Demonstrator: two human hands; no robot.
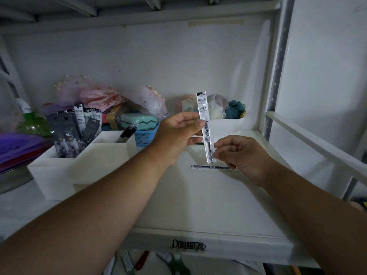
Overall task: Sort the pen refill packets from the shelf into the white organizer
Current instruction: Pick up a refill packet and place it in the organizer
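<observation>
Fingers (195, 126) of the left hand (178, 133) pinch the middle of a pen refill packet (205, 126), a long, narrow sleeve of clear glossy film with printed white panels and a thin black refill inside, held upright above the shelf (198, 205).

Far left, the white organizer (59, 171), a smooth hard box of square compartments, already holds a bunch of dark and printed packets standing on end; one compartment shows black pen-like sticks.

Right of the held packet, the right hand (244, 155) nips its lower end between thumb and fingertips. Below, a second packet (210, 167) lies flat on the shelf.

My reading: one packet is being checked or passed over; next comes carrying it left and slipping it upright among its likes.
</observation>
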